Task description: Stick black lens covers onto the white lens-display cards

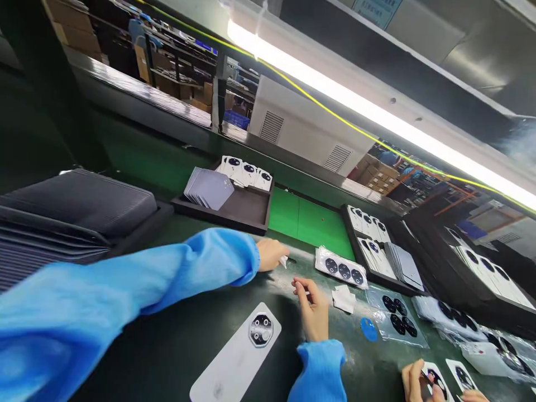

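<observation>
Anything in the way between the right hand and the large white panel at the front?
Nothing visible stands between the right hand and the white panel, just dark tabletop; the white scraps lie on the hand's other side.

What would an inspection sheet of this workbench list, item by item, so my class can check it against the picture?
Surface: flat, dark green worktop.
Job's things: white, rounded rectangular panel with a dark camera cluster, lying flat.
Clutter: white paper-like pieces; flat, round blue disc.
Left hand: pinching a small white scrap.
Right hand: fingers bent; whether it holds anything is unclear.
Cables: thin yellow cord beside the long, lit white tube light.
Surroundings: dark rectangular tray holding grey, rounded panels; another person's hand at right.
</observation>
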`<state>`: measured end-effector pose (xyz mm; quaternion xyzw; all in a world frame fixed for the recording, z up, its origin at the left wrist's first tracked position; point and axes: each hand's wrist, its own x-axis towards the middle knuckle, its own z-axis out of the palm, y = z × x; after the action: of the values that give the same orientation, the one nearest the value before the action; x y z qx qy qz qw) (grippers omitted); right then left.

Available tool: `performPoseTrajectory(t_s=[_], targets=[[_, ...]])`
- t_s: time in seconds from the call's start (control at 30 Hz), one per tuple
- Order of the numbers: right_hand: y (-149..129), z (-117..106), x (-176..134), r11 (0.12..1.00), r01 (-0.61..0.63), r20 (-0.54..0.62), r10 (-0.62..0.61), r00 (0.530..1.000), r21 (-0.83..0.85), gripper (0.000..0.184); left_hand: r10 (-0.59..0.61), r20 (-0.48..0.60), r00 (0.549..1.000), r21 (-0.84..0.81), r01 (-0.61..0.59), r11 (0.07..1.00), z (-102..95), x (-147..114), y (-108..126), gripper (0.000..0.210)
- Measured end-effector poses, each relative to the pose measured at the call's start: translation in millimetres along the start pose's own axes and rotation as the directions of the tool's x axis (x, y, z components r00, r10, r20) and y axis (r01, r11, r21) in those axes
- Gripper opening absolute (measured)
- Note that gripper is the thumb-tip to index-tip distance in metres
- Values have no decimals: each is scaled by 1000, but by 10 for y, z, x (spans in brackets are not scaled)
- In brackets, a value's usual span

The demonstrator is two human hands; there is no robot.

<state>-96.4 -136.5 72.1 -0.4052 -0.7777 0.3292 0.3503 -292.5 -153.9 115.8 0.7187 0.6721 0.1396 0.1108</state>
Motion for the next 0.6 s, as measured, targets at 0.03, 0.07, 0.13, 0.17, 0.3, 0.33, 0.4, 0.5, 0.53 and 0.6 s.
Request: performPoseTrajectory(t_s=[0.03, 0.07, 0.13, 0.17, 0.3, 0.33, 0.4, 0.5, 0.53, 0.6], targets=[[73, 21, 6, 1000, 8, -6, -8, 1000, 10, 39, -8, 42, 999, -5, 9, 1000, 83, 101, 67, 23], [136, 41, 8, 1000, 15, -8, -15, 1000, 21, 39, -21, 80, 997, -8, 22, 1000, 154, 181, 110, 23], [236, 78, 6, 999, 24, -4, -24, 1000, 44, 36, -54, 124, 991, -13, 56, 998, 258, 273, 123, 26], [271, 98, 0, 998, 26, -1, -26, 1000, 54, 34, -71, 139, 988, -15, 74, 997, 289, 291, 101, 28], [346, 172, -47, 996, 17, 38, -21, 999, 84, 27, -150, 153, 977, -10, 153, 988, 325, 269, -77, 32], [354, 184, -61, 996, 16, 55, -21, 998, 90, 26, -168, 150, 974, -6, 170, 985, 325, 260, -123, 31], [365, 199, -84, 995, 11, 86, -20, 996, 99, 24, -194, 145, 970, 3, 195, 981, 328, 246, -199, 28], [377, 200, -100, 995, 2, 111, -14, 994, 104, 24, -223, 141, 965, 16, 223, 975, 324, 232, -261, 25], [380, 198, -101, 995, -1, 116, -11, 993, 104, 24, -237, 133, 962, 24, 236, 971, 316, 224, -269, 26], [385, 195, -98, 995, -5, 122, -7, 993, 103, 25, -268, 109, 957, 45, 265, 963, 285, 199, -280, 28]])
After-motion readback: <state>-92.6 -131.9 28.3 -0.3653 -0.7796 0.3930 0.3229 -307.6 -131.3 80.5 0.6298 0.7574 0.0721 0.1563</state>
